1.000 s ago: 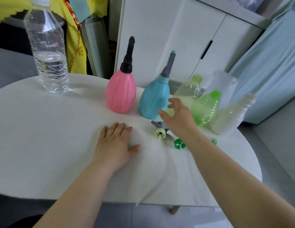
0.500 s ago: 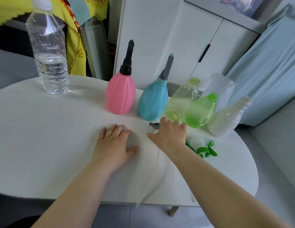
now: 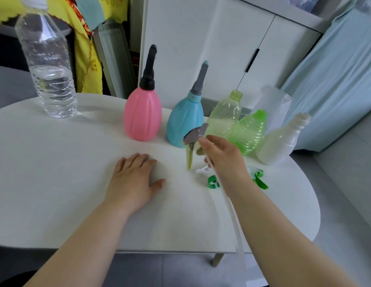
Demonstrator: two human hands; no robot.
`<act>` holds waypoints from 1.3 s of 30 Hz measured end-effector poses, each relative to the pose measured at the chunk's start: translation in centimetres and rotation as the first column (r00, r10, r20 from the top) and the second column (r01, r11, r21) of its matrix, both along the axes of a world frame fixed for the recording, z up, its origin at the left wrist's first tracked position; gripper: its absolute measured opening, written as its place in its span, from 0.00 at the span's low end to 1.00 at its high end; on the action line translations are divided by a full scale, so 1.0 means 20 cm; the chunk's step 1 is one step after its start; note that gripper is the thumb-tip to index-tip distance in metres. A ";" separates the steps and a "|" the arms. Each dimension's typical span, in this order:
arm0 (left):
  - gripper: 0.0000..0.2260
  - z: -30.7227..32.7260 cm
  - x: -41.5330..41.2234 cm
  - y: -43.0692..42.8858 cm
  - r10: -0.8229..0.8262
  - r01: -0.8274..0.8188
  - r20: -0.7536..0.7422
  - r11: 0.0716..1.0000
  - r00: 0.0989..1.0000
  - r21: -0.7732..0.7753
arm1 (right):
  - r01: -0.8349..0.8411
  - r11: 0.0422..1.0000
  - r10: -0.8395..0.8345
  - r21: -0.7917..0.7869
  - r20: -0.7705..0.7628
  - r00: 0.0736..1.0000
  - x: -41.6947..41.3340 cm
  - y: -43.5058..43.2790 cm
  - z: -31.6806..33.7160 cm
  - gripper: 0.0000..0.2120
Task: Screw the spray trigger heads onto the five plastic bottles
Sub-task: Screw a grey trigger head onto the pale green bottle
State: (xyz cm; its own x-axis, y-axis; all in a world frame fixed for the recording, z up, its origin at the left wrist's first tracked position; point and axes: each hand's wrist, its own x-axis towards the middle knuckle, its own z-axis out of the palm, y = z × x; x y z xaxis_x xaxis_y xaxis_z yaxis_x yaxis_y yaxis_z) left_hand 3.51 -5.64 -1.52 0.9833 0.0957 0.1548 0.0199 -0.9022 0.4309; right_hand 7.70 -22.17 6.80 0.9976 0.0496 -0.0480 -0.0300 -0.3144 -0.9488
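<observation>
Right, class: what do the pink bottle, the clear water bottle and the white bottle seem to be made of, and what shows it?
The pink bottle: opaque plastic, likely; satin sheen, moulded ribs. The clear water bottle: thin transparent plastic, glossy; water shows through its ridged wall. The white bottle: milky plastic, seemingly matt; moulded screw thread at the neck.

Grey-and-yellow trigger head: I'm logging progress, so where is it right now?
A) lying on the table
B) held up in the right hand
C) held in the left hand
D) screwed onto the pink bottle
B: the right hand pinches the grey-and-yellow trigger head above the table, while the left hand lies flat on the table.
</observation>
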 end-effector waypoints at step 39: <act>0.46 0.44 0.70 -0.80 0.282 -0.155 0.138 0.803 0.949 -0.576 | 0.179 0.352 -0.118 0.919 -0.146 0.982 0.02 -0.92 -0.17 0.14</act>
